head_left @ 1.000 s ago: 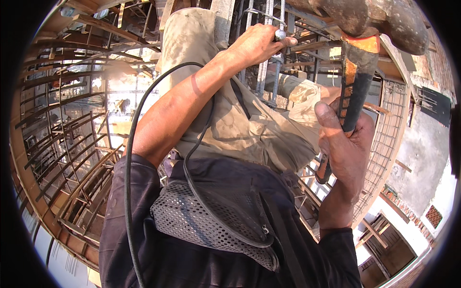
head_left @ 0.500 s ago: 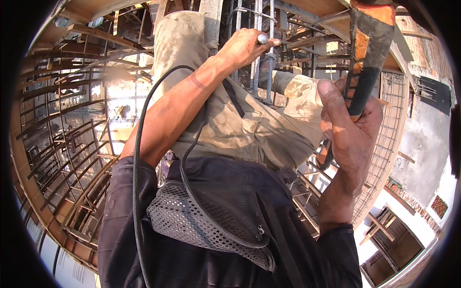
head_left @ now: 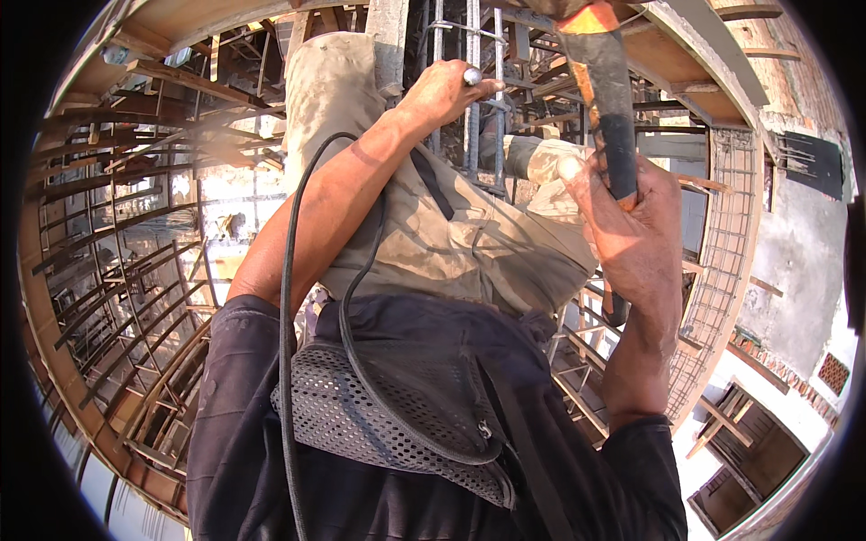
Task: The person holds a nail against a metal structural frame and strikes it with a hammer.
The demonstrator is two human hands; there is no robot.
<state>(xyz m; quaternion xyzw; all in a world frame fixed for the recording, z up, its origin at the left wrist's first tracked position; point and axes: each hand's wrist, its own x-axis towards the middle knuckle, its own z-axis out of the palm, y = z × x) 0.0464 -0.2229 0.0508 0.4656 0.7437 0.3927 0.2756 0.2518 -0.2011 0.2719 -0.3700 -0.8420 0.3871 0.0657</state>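
My left hand [head_left: 438, 96] is closed in a fist beside upright ribbed steel bars [head_left: 474, 135]. From the fist pokes the round end of a metal rod [head_left: 472, 77], perhaps a chisel; the rest of it is hidden. My right hand [head_left: 631, 216] is wrapped round the black and orange handle of a hammer [head_left: 615, 126]. The handle slants up towards the top edge, where the hammer's head is mostly cut off. Its butt shows below the hand. Left fist and hammer are apart.
My legs in tan trousers [head_left: 361, 189] straddle the bars. A black cable [head_left: 287, 298] loops over my left arm. A mesh pouch [head_left: 370, 410] hangs at my chest. Timber and bar framework [head_left: 126, 270] lies below left; a bar cage [head_left: 722, 243] lies at right.
My right hand has swung the hammer left, bringing its upper end nearer my left fist. The left hand keeps its grip beside the bars, and the view has shifted slightly.
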